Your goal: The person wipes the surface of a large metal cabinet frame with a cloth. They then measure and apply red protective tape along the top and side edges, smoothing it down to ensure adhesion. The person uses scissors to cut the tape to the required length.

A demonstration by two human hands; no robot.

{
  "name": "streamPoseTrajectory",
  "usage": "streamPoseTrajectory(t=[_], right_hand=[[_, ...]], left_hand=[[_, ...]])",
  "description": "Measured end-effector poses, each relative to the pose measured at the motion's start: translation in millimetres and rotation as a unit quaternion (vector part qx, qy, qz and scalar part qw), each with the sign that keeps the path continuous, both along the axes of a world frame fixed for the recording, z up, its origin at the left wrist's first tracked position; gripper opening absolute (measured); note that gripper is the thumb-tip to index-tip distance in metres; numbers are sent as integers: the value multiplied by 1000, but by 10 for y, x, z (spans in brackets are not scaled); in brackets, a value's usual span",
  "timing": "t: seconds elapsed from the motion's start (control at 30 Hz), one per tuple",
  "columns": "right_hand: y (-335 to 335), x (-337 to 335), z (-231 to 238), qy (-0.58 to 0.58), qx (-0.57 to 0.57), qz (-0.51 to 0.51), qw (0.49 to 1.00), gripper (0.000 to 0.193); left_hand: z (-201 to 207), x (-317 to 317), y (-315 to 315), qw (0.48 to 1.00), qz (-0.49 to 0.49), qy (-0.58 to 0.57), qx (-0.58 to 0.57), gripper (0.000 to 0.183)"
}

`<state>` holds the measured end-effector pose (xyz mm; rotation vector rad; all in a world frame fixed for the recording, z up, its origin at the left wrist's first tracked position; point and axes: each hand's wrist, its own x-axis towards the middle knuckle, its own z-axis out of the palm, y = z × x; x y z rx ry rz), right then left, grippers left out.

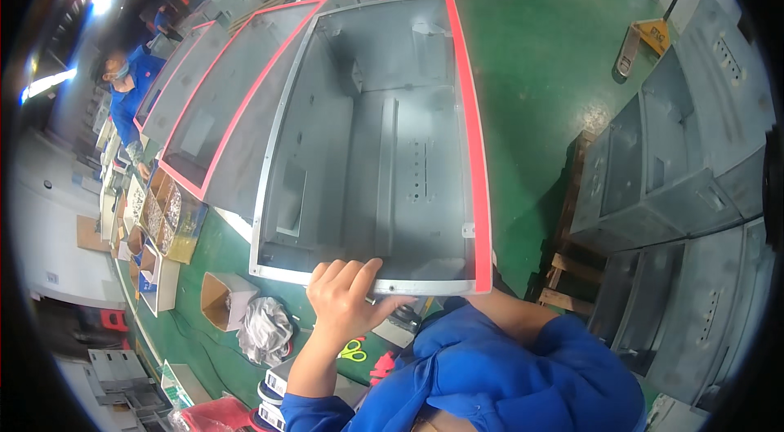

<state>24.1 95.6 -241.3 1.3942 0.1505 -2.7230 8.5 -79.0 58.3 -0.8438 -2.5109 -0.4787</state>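
Note:
A large grey metal cabinet shell (327,118) lies before me with its open side up. A pink-red strip (472,154) runs along its right rim, while the near and left rims look bare. My left hand (343,293) is closed over the near rim, fingers on top and thumb below. My right forearm goes under the near right corner, and the cabinet hides that hand. Just below my left hand, yellow-green scissors (353,349) lie on the green bench next to a red object (382,367) I cannot make out.
More cabinet shells (273,32) with red-edged rims stand to the left, where a co-worker in blue (131,101) reaches toward parts bins (167,216). A cardboard box (214,301) and crumpled plastic bag (265,332) sit nearby. Stacked cabinets (678,211) on a pallet (570,269) line the right.

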Motion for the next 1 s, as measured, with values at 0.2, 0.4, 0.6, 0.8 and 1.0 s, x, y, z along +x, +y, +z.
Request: streamPoseTrajectory(t=[0.2, 0.4, 0.6, 0.8, 1.0], right_hand=[[201, 145, -270, -43, 9, 23, 999, 54], [109, 336, -431, 12, -89, 16, 996, 57], [-66, 280, 128, -7, -48, 6, 999, 59], [39, 246, 391, -56, -25, 34, 998, 49], [684, 472, -757, 501, -667, -128, 537, 44]], left_hand=[[21, -35, 18, 999, -26, -10, -18, 56], [348, -208, -287, 992, -74, 0, -107, 75], [289, -307, -422, 956, -45, -257, -132, 79], [310, -180, -413, 959, -63, -248, -124, 67], [257, 128, 25, 956, -147, -225, -113, 82]])
